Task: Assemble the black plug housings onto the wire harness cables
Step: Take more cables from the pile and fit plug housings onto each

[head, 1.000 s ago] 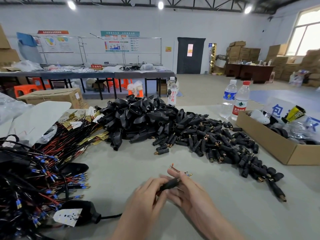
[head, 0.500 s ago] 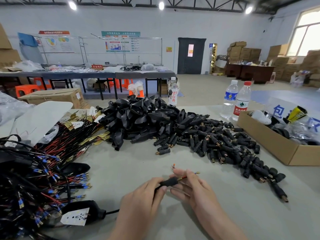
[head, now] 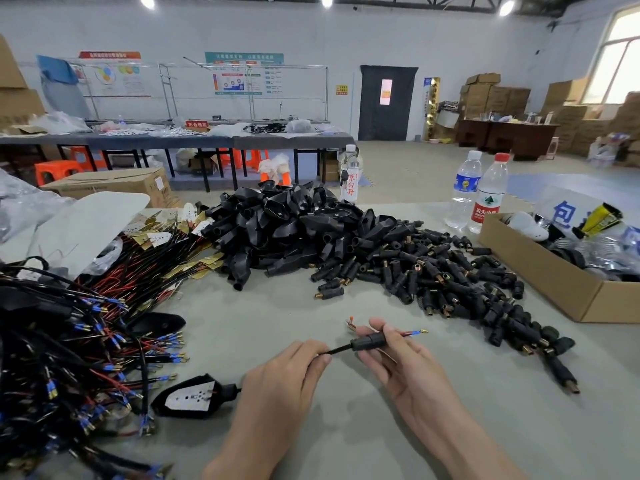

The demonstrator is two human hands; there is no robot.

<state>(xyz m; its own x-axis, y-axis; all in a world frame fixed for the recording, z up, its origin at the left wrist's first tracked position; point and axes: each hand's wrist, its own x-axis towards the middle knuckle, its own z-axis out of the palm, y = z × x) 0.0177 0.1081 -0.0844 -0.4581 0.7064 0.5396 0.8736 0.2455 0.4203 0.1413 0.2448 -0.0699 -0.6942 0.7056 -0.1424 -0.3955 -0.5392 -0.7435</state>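
The left hand point(head: 284, 386) pinches a black cable point(head: 337, 350) over the bench point(head: 263, 320). The right hand point(head: 412, 372) curls round a plug point(head: 369, 341) on that cable, with a heap of plugs point(head: 398, 268) lying beyond both hands.

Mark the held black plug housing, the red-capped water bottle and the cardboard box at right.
black plug housing point(head: 367, 342), head view, on its thick middle body.
red-capped water bottle point(head: 486, 211), head view, on the red label.
cardboard box point(head: 540, 266), head view, on its bare near side wall.
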